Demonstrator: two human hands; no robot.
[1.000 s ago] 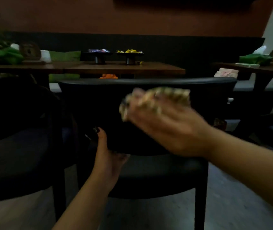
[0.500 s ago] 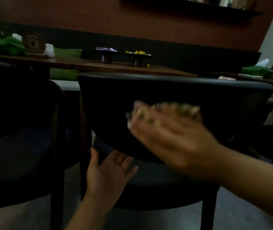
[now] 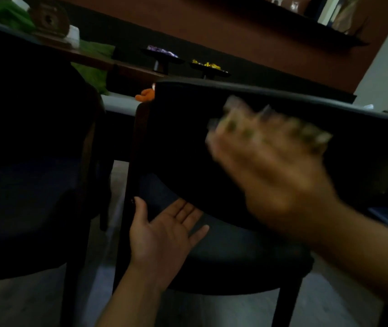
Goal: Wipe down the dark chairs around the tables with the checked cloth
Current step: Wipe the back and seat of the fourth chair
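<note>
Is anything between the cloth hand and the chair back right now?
Nothing visible. The right hand holds the cloth up against the chair back, though blur hides the exact contact. The left hand lies open lower down by the seat, clear of the wiping area.

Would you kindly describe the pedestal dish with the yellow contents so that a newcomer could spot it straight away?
Start at the long wooden table that runs behind the dark chair being wiped. Two black pedestal dishes stand on it side by side, just above the chair's backrest. The one wanted is the right-hand dish, heaped with yellow pieces, whereas its left neighbour holds purple ones.
</note>
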